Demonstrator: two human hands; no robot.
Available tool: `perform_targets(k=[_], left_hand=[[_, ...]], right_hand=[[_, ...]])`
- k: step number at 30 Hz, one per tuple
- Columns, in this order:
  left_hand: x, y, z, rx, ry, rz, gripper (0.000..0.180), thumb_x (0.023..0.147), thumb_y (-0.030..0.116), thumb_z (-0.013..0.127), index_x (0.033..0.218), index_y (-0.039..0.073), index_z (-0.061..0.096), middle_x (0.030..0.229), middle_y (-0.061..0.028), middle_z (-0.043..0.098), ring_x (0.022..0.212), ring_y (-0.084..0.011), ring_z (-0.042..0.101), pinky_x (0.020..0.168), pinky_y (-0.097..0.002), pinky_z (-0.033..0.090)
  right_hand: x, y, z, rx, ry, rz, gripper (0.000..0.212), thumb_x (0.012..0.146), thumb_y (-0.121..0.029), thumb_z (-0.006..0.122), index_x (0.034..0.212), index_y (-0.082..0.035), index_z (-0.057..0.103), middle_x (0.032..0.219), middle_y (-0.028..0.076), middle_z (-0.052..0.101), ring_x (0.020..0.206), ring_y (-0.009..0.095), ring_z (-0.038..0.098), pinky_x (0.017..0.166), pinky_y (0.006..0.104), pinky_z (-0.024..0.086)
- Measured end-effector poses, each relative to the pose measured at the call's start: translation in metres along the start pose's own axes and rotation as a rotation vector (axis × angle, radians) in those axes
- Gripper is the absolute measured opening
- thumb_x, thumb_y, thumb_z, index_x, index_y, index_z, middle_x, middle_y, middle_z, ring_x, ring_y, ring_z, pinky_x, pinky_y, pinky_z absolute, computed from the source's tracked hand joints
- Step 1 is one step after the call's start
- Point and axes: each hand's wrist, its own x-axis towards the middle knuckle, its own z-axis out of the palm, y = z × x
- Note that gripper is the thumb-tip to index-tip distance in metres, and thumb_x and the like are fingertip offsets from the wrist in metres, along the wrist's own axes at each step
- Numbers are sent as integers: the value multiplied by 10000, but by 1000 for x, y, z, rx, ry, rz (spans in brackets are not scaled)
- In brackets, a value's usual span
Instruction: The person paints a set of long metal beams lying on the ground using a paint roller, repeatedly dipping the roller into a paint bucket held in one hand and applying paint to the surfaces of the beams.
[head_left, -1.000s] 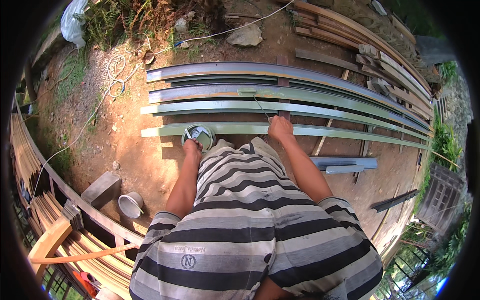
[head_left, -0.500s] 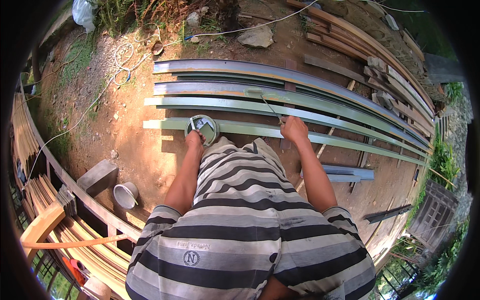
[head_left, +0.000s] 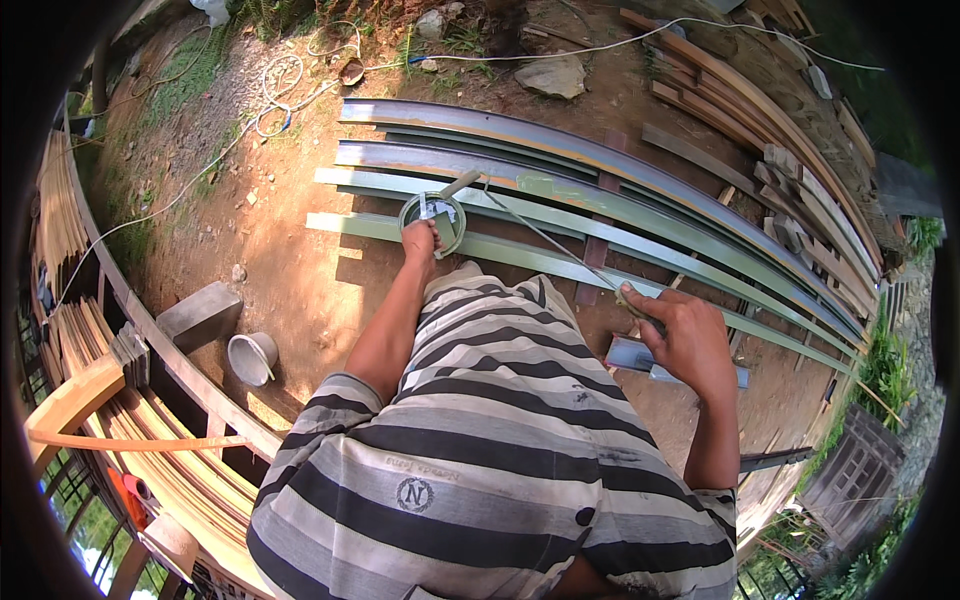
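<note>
My left hand [head_left: 421,240] is closed on the near edge of a round paint can [head_left: 461,230], where a pale strip, perhaps its handle, rises from the fingers. Green paint shows inside. My right hand [head_left: 688,332] grips the handle of a paint roller [head_left: 462,182]; its thin wire frame reaches left, and the roller head lies at the can's far right rim. Below and beyond the can, several long metal beams run to the right. The nearer beams [head_left: 540,263] are pale green. The farthest beam [head_left: 440,115] is blue-grey, and the one before it carries a fresh green patch [head_left: 540,187].
A white bucket [head_left: 252,358] stands beside a concrete block [head_left: 200,315] at left. Stacked wooden strips [head_left: 150,430] lie beyond a curved rail. Timber planks [head_left: 730,105] are piled at the far right. A white cable [head_left: 170,205] crosses the dirt; a flat stone [head_left: 552,76] lies behind the beams.
The roller has left the partly painted beam and moved left to the can. My right hand has come nearer and to the right. My left hand still holds the can, now slightly farther forward.
</note>
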Motion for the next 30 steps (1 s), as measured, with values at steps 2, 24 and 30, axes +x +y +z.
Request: perform_targets(k=[2,24,30], left_hand=[[1,2,2,-1,-31,20,182,926,103,448,903,18,606,670,-43,536,531,-154,491,481,-314,435],[-14,-10,-12,-46,-108,23,170,1003,155,473,911,80,595,699,-3,535,591,-140,519,517,-274,438],[-16,-18,-15,-41,-95,4,225,1030,160,439,921,67,612,700,-7,545,590,-142,533,521,-286,467]], right_hand=[[-1,-13,3,-60,-3,-71,437,844,-172,681,1278,-204,713,829,109,668,806,331,683,695,452,538],[101,-126,77,37,-134,-217,191,810,-74,602,894,-6,758,921,235,735,900,395,731,794,475,585],[106,-122,103,35,-90,-218,186,813,-68,597,907,-15,749,879,225,731,872,400,727,769,488,577]])
